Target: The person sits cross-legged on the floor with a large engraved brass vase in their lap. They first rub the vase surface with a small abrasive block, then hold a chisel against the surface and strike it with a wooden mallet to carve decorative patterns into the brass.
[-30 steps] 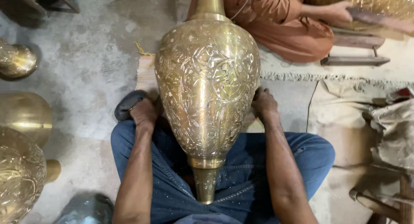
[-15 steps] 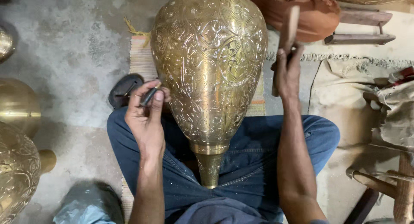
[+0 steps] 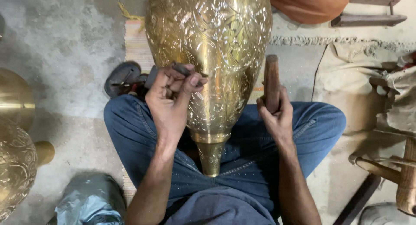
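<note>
Left hand (image 3: 171, 99) moved chisel (image 3: 184, 71) onto vase (image 3: 212, 47).

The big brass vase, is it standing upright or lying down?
Lying down: the brass vase rests across the person's lap, narrow foot toward them, left hand on its side.

- The brass vase (image 3: 210, 56) is cut off by the top edge.
- The wooden handle's (image 3: 271, 80) head is hidden behind the vase.
- The left hand (image 3: 171, 99) covers most of the small metal tool (image 3: 182, 70).

Left hand (image 3: 173, 99) brought its chisel (image 3: 187, 72) onto the brass vase (image 3: 216, 47).
</note>
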A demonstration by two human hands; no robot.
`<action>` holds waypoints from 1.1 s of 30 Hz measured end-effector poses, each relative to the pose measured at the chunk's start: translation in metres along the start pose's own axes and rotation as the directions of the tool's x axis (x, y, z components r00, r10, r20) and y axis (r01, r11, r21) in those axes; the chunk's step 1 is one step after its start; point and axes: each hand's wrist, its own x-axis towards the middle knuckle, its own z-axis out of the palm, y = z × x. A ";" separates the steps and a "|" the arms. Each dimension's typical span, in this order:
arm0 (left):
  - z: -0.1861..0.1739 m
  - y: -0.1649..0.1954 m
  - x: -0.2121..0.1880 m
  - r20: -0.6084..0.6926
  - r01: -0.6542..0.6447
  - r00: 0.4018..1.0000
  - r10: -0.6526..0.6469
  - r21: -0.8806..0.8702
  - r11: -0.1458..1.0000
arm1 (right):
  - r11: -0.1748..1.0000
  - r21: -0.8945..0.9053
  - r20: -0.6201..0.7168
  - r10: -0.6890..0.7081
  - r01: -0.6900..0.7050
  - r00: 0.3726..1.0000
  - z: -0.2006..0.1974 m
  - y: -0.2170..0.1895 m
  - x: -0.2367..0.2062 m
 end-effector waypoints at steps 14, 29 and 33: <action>0.010 -0.001 0.001 0.078 -0.050 0.996 0.042 0.108 0.993 | 0.929 -0.303 -0.028 -0.231 0.212 0.972 -0.020 -0.068 0.028; 0.039 -0.026 -0.002 0.146 -0.352 0.936 0.321 0.450 0.821 | 0.614 -0.564 0.327 -0.447 0.552 0.832 -0.051 -0.084 0.096; 0.041 -0.023 -0.001 0.086 -0.252 0.968 0.237 0.379 0.890 | 0.548 -0.474 0.392 -0.570 0.690 0.722 -0.059 -0.106 0.114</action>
